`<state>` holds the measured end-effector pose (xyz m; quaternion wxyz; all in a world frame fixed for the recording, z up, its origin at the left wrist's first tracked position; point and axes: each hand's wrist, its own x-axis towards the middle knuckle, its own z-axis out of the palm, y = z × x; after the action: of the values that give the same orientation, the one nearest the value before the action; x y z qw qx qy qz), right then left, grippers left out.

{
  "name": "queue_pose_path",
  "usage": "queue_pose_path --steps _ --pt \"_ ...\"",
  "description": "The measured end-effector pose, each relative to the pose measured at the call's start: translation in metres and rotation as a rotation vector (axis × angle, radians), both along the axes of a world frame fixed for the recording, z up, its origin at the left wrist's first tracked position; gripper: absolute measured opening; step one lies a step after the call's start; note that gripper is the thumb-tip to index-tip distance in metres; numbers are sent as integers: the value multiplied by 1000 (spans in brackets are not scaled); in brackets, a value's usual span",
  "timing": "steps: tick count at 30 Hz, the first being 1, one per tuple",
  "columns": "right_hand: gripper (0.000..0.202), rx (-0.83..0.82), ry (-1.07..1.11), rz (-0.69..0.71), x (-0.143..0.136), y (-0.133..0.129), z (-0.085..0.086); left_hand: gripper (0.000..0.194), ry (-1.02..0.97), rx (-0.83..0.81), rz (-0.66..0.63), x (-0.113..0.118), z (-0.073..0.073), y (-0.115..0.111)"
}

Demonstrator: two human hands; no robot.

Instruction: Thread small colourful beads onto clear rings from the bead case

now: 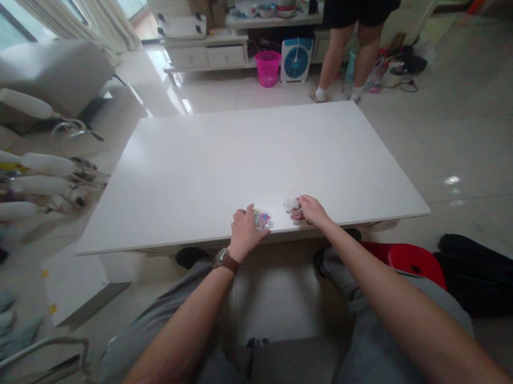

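Note:
Near the front edge of the white table (253, 162), my left hand (244, 230) grips a small clear case with colourful bits inside (263, 219). Its fingers curl over the left side of the case, and a watch sits on that wrist. To the right, my right hand (311, 209) pinches a clear, whitish piece of crumpled plastic (291, 205), just above or on the tabletop; I cannot tell which. The two held things are a short way apart. Fine detail of both is too small to make out.
A red stool (415, 264) stands by my right leg, with a black bag (489, 274) beyond it. A person (358, 22) stands past the far right corner. A pink basket (268, 68) and a blue fan (296, 60) are behind the table. A white box (77, 281) lies at left.

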<state>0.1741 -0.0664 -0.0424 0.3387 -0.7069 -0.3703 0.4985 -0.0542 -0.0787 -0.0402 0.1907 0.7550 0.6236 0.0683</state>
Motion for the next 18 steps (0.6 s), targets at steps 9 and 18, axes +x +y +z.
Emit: queue_pose_path --steps 9,18 --pt "18 -24 -463 141 1 1 -4 83 69 -64 -3 -11 5 8" --pt "27 -9 -733 289 2 -4 -7 74 -25 -17 -74 -11 -6 12"
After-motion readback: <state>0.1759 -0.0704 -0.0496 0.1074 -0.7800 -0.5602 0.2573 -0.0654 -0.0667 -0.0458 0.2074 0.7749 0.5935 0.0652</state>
